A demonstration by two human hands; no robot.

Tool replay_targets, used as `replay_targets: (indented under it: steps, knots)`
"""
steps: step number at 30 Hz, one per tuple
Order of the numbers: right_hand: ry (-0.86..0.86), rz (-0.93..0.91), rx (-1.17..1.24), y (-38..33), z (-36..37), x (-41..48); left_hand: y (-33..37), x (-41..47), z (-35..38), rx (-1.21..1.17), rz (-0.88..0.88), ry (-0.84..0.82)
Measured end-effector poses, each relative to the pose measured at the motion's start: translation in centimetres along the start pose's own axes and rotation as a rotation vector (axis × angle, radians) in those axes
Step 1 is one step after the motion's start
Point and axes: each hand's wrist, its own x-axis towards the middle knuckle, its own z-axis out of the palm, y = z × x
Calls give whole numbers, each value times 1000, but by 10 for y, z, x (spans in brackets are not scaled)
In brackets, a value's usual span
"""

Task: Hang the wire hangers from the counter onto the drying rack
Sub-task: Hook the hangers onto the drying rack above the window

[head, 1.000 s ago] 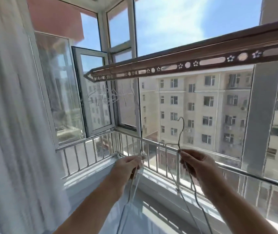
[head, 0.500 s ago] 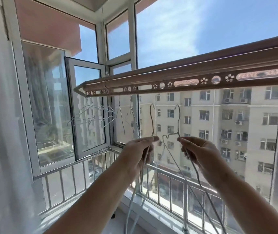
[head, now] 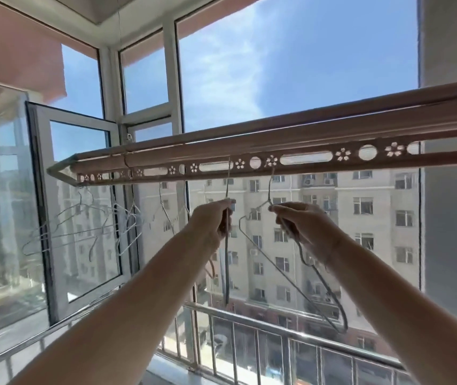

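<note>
The drying rack (head: 249,151) is a long beige bar with flower-shaped and oval holes, crossing the view at head height. My left hand (head: 213,220) grips the neck of a thin wire hanger (head: 226,262) that hangs edge-on below it, its hook reaching up into an oval hole of the rack. My right hand (head: 302,226) pinches the neck of a second wire hanger (head: 277,270), whose hook reaches a flower hole just right of the first. Several more wire hangers (head: 94,226) hang from the rack's left end.
An open window sash (head: 77,207) stands behind the rack's left end. A metal railing (head: 249,323) runs along the window below my arms, above a white sill (head: 166,368). Apartment blocks show through the glass.
Both hands rose from railing height to just under the rack, carrying one hanger each. The hooks now reach the rack's holes. My view tilted upward.
</note>
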Motion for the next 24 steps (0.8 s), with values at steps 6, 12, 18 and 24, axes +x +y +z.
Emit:
replay_targets:
  steps: [6,12,18,24]
  knots:
    - [50,12,-4,5,21,26,2,44,-11,-22,-25,-30]
    - [98,39,-6,16,29,44,-6,64,-14,-32,-43,-55]
    - [113,97,14,31,30,54,-16,71,-17,-46,-98,-82]
    - [115,79,52,39,27,54,-21,71,-28,-54,-116,-128]
